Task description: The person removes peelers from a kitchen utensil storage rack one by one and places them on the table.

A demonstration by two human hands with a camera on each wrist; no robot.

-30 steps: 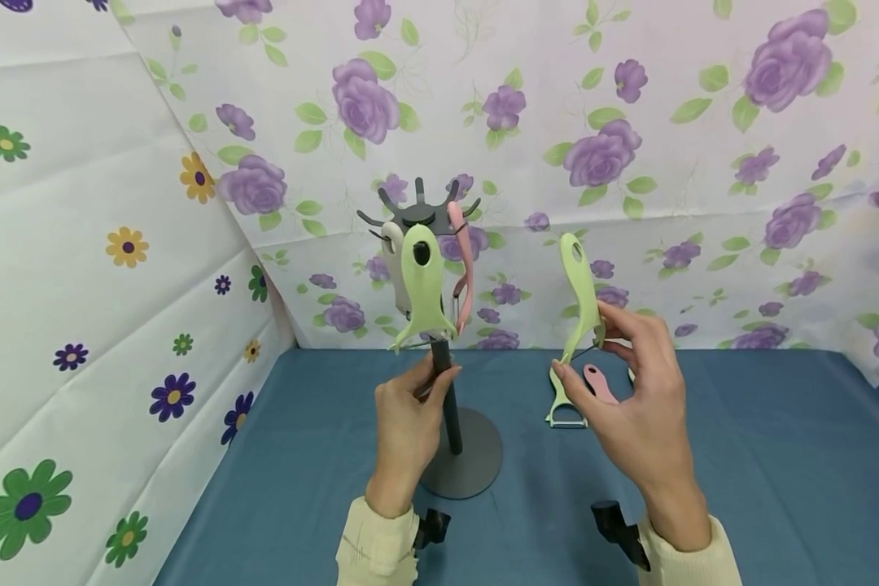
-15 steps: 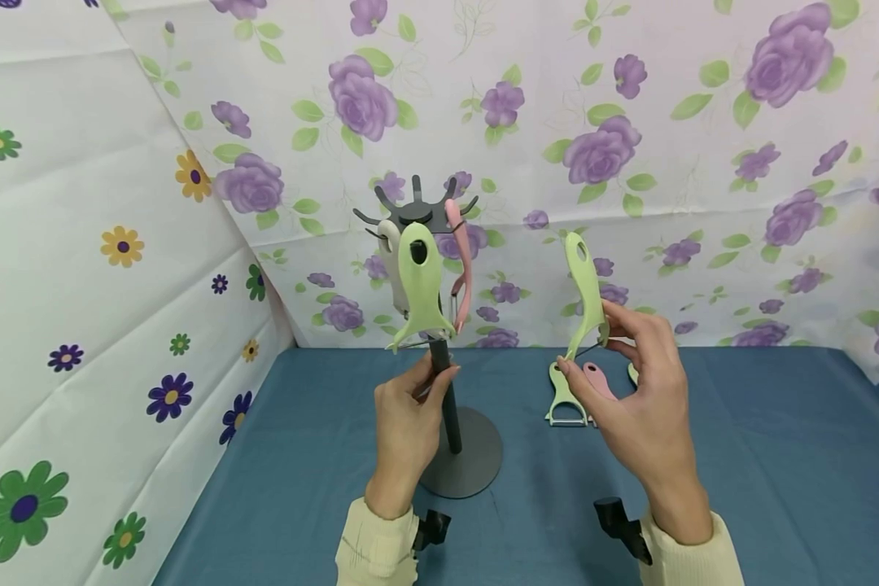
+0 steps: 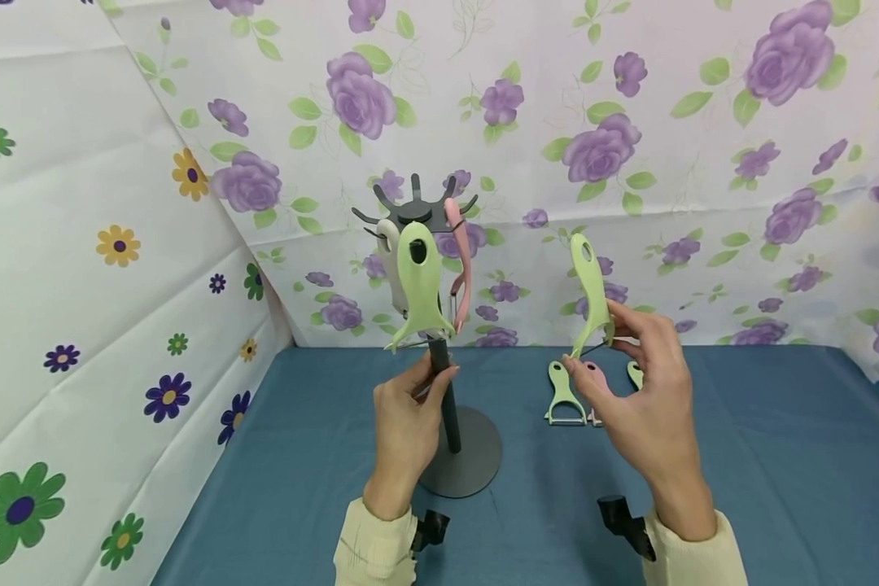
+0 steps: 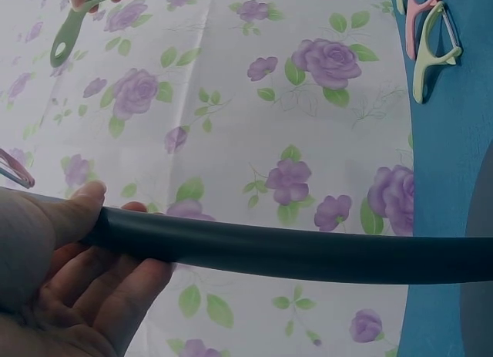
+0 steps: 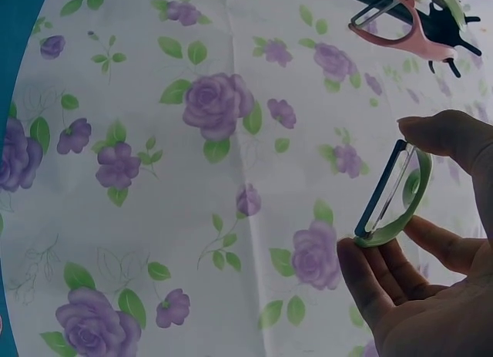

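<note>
My left hand (image 3: 408,423) grips the dark pole (image 4: 308,253) of a round-based stand, just below the things hanging on it. From the hooked top of the stand (image 3: 414,213) hang a green peeler (image 3: 419,281), a white peeler (image 3: 391,264) partly behind it, and a pink peeler (image 3: 463,264). To the right, my right hand (image 3: 648,399) pinches another green peeler (image 3: 592,285) by its blade end, thumb on one side and fingers on the other. That peeler stands handle up, apart from the stand. Its blade (image 5: 383,189) shows in the right wrist view.
Behind the right hand, a green peeler (image 3: 562,397) and a pink peeler (image 3: 596,376) lie on the blue tablecloth (image 3: 322,456), with another green piece (image 3: 635,373) partly hidden. The stand's base (image 3: 469,464) rests on the cloth. A flowered curtain (image 3: 703,163) rises behind.
My right hand has shifted slightly right with its green peeler, uncovering more of the peelers on the table. The left hand keeps its grip on the pole.
</note>
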